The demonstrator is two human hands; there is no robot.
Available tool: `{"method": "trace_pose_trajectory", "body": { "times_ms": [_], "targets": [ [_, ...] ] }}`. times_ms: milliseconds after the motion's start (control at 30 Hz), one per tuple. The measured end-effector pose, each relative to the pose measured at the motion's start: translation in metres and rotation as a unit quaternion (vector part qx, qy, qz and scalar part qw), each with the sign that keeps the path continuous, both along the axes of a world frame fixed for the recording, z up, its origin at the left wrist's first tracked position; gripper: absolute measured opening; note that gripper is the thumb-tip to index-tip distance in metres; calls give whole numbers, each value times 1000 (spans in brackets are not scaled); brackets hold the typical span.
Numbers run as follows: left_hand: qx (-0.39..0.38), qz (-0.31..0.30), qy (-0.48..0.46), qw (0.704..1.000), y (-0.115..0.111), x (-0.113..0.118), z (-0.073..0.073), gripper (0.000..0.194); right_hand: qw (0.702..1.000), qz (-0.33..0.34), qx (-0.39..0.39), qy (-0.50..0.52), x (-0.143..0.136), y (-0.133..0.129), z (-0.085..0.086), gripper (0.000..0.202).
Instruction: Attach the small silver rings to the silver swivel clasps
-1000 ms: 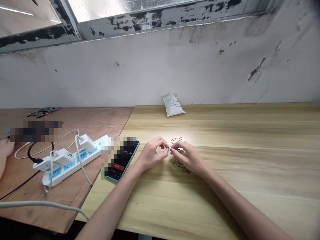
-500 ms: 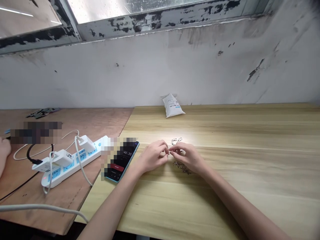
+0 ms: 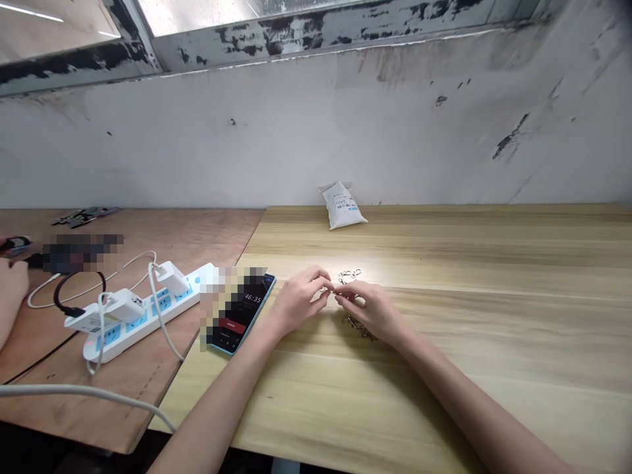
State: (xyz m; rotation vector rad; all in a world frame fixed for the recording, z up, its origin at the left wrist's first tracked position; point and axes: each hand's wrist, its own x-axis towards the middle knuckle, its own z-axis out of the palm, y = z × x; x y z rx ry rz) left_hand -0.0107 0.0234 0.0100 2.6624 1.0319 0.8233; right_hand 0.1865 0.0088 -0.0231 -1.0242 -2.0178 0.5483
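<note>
My left hand (image 3: 302, 301) and my right hand (image 3: 371, 306) meet fingertip to fingertip just above the light wooden table. Both are closed in a pinch on a small metal clip (image 3: 322, 289), mostly covered by the fingers, so its exact shape is unclear. Behind my right hand lie several shiny metal clasps (image 3: 349, 274) in a loose group. Partly under that same hand is a darker heap of small metal clasps (image 3: 359, 327). A phone (image 3: 241, 313) showing a timer lies left of my left wrist.
A white printed packet (image 3: 343, 207) stands near the wall. On the brown table at left are a power strip (image 3: 153, 316) with chargers and cables, and flat dark pieces (image 3: 83, 216). Another person's hand (image 3: 12, 289) is at the far left edge.
My left fingers have shifted slightly and opened out a little around the small clip, while the pinch stays together. The other person's hand has moved further into view. The camera view has shifted slightly.
</note>
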Motion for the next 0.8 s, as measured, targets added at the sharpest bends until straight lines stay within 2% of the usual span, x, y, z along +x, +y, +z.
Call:
{"method": "trace_pose_trajectory", "body": {
  "times_ms": [133,267,333,467,800],
  "targets": [
    [-42,-8,-29,999,0,1,-1,16,1000,2,21,-10,0,0,0,16],
    [-112,24,-63,991,1,0,-2,12,998,-4,64,-14,-1,-1,1,17],
    [-161,36,-82,983,1,-1,-2,15,997,-11,79,-12,-2,-2,2,17],
    [-255,10,-132,958,2,0,-4,21,996,-25,90,-13,-3,-3,4,16],
    [-341,-8,-177,923,3,-1,1,20,996,-7,79,43,-4,-5,8,13]
  ]
}}
